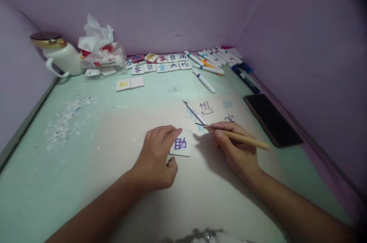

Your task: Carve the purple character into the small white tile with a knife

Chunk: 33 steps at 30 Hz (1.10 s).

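Observation:
A small white square tile (185,150) with a purple character drawn on it lies on the table. My left hand (159,153) grips it from the left, index fingertip over its upper part and thumb by its lower edge. In my right hand (236,147) is a craft knife (243,138) with a wooden handle and a silver metal collar, held like a pen. The blade points up and left, beyond the tile's upper right and apart from it. Purple and blue characters (205,107) are written on the tabletop near the blade.
Several lettered tiles (162,68) stand in rows at the back. Markers (204,81) lie behind the knife. A dark phone (272,120) rests at the right. White shavings (64,122) are scattered left. A tissue pack (101,57) and a lidded white mug (64,59) stand back left.

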### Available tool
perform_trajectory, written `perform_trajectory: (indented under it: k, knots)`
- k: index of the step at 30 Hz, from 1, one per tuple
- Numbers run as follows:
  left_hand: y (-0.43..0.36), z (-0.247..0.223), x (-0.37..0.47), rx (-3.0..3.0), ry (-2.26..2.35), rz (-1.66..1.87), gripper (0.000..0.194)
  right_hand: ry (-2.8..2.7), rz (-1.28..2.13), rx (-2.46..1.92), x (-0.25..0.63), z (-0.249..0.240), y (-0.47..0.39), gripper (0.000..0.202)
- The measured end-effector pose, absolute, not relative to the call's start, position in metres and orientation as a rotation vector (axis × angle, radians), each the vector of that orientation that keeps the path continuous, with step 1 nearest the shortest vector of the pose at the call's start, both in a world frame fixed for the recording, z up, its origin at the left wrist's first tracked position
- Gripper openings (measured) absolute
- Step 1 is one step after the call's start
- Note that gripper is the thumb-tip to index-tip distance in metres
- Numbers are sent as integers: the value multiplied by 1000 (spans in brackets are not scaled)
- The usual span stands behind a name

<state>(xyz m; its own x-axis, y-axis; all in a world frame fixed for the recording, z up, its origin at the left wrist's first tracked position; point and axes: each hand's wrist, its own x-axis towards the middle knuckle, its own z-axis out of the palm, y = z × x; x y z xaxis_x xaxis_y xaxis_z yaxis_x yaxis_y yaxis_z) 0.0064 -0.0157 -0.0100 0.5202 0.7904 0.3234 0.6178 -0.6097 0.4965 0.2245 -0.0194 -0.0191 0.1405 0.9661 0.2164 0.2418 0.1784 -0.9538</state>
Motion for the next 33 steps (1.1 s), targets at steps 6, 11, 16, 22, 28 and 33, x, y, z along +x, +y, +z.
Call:
perform_trajectory:
  k: [6, 11, 16, 22, 28, 33]
  knots:
    - [-15, -9, 7, 2487, 1202, 684, 56, -1548, 734, -1212, 225, -10, -15, 24]
    - [-14, -11, 7, 2507, 1222, 677, 52, -1547, 674, -1208, 231, -11, -12, 25]
    - [-14, -10, 6, 2513, 1227, 672, 50, -1392, 701, -1239, 233, -14, -7, 23]
    - [-15, -13, 6, 2523, 1229, 678, 48, -1502, 511, -1204, 237, -20, 2, 20]
    - [-14, -16, 5, 2527, 1222, 703, 42, -1741, 370, -1189, 248, -26, 10, 25]
    - [-15, -16, 5, 2517, 1236, 726, 42, -1655, 457, -1169, 244, -15, -5, 17]
